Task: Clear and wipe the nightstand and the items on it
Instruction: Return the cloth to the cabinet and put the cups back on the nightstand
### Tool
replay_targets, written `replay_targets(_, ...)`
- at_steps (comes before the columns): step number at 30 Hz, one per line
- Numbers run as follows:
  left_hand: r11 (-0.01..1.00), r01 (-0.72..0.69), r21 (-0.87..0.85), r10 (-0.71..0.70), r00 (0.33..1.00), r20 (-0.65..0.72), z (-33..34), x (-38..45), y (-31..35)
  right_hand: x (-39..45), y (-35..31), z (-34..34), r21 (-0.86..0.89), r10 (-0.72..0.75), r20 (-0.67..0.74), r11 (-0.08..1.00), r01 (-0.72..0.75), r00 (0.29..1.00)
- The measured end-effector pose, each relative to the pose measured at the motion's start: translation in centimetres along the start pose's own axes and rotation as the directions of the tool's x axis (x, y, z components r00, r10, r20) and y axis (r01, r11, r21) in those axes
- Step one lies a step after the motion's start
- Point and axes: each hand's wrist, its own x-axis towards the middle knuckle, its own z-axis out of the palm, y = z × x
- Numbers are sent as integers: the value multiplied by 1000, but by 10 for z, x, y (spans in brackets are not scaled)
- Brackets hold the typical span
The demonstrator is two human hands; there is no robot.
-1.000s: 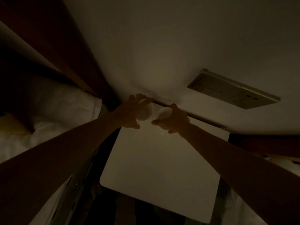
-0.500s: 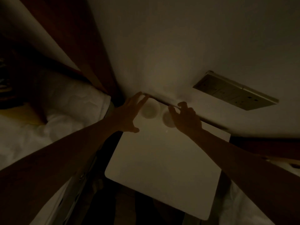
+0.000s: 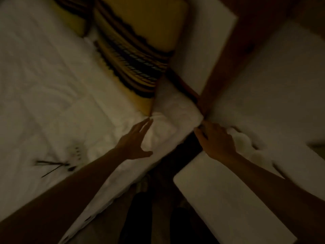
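The white nightstand [image 3: 228, 205] fills the lower right. Two small pale round cups [image 3: 243, 143] [image 3: 258, 158] stand side by side at its back edge by the wall. My right hand [image 3: 216, 140] hovers just left of the cups, at the nightstand's back left corner, fingers loosely bent, with nothing visible in it. My left hand [image 3: 135, 140] reaches over the white bed [image 3: 52, 85] with fingers spread, close above the sheet and holding nothing. The frame is dark and blurred.
A white remote-like object [image 3: 75, 152] and thin dark items [image 3: 52, 167] lie on the bed at the left. A yellow striped cushion [image 3: 137, 53] and a white pillow [image 3: 177, 113] sit at the bed's head. A dark gap [image 3: 175, 155] separates bed and nightstand.
My view has swung left from the wall and nightstand to the bed. Both hands have left the two cups; the left hand has moved over the bed.
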Motion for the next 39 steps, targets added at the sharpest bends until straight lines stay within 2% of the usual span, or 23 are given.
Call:
replay_targets(2,995,96,-13,-96,995,-18,-7,-36,-30,3,-49,16,12,-83,96,997,83,992)
replay_targets(7,949,302,-93,-306,952,-23,-9,-122,-93,4,-163,63,-39,-266,195,960,279,944)
replay_targets(16,800,544,-252,-567,824,-22,26,-246,-184,-1,-303,161,-117,-441,427,839,532,789)
replay_targets(18,737,594,-321,-631,776,-14,36,-261,-196,0,-323,183,-111,-468,489,803,585,736)
replay_targets(22,483,664,-571,-806,592,9,52,-274,-222,6,-362,228,-114,-510,591,714,691,625)
replay_targets(24,442,646,-622,-827,562,-5,55,-271,-237,12,-379,248,-114,-530,612,676,728,588)
replay_targets(28,473,595,-650,-797,603,-28,58,-259,-269,28,-408,281,-141,-548,657,586,798,518)
replay_targets(34,540,552,-635,-699,714,27,59,-233,-302,50,-428,306,-196,-439,823,378,905,361)
replay_targets(36,564,550,-617,-670,741,48,60,-227,-306,54,-425,309,-187,-467,812,358,915,349)
replay_targets(39,608,530,-590,-643,766,26,61,-219,-308,57,-414,309,-203,-529,763,349,915,371)
